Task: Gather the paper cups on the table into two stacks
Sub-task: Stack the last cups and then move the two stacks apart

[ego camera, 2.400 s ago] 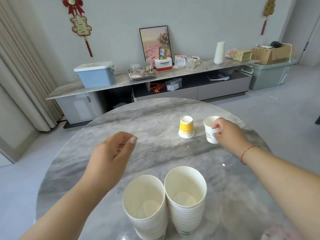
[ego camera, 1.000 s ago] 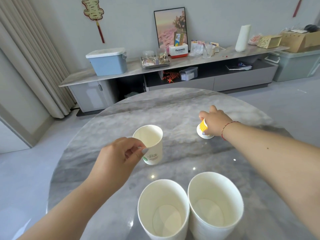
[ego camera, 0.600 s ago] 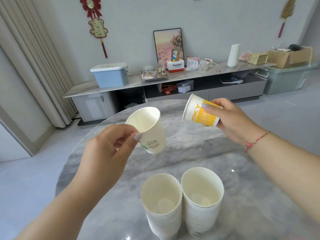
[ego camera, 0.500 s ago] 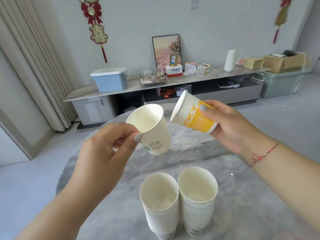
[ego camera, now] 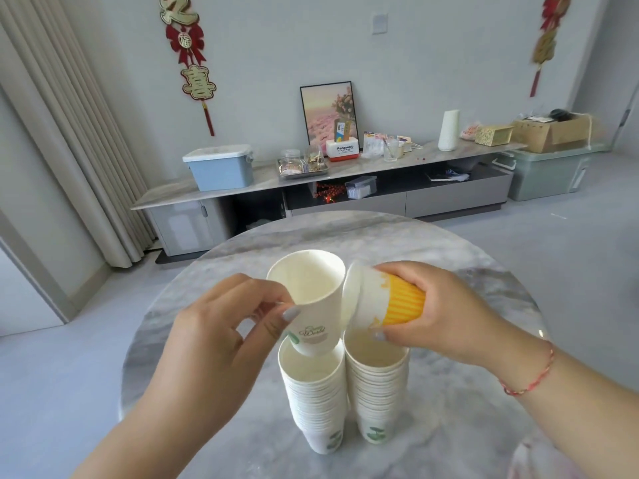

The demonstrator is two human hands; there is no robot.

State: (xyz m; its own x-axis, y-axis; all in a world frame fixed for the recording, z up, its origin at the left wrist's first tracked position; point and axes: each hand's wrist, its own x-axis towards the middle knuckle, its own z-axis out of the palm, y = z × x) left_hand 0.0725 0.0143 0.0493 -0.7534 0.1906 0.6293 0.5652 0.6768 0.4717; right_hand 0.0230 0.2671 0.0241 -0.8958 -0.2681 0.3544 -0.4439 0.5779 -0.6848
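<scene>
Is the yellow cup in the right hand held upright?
No, the right hand holds the yellow cup tipped on its side, mouth toward the white cup.

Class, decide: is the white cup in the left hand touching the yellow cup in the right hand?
Cannot tell. In the head view the yellow cup's rim overlaps the white cup's side, showing neither gap nor contact.

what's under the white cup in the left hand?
The left stack of nested paper cups stands directly below the white cup, open mouth up, on the table. The cup's base hides part of the stack's opening, so contact is unclear.
</scene>
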